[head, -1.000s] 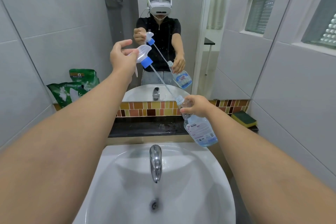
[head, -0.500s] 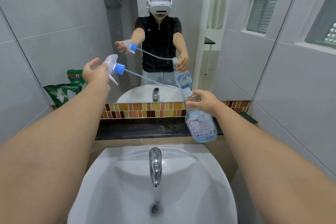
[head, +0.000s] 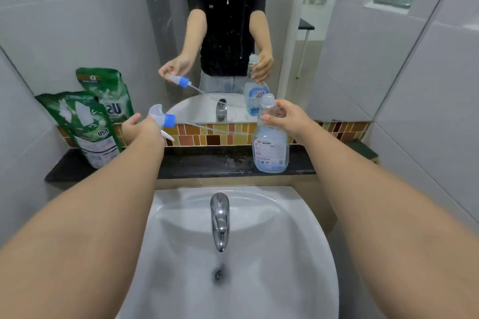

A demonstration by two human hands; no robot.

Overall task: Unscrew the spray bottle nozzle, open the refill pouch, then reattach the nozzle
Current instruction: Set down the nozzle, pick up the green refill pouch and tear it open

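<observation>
A green refill pouch (head: 88, 127) leans on the wall at the left end of the dark ledge (head: 202, 163). Next, the left hand (head: 141, 128) is closed around the spray nozzle (head: 162, 119), off the bottle, its thin tube reaching right. The spray bottle (head: 269, 150) stands upright on the ledge with its top open. The right hand (head: 287, 118) wraps its fingers around the bottle's neck. The white sink (head: 298, 254) sits below.
</observation>
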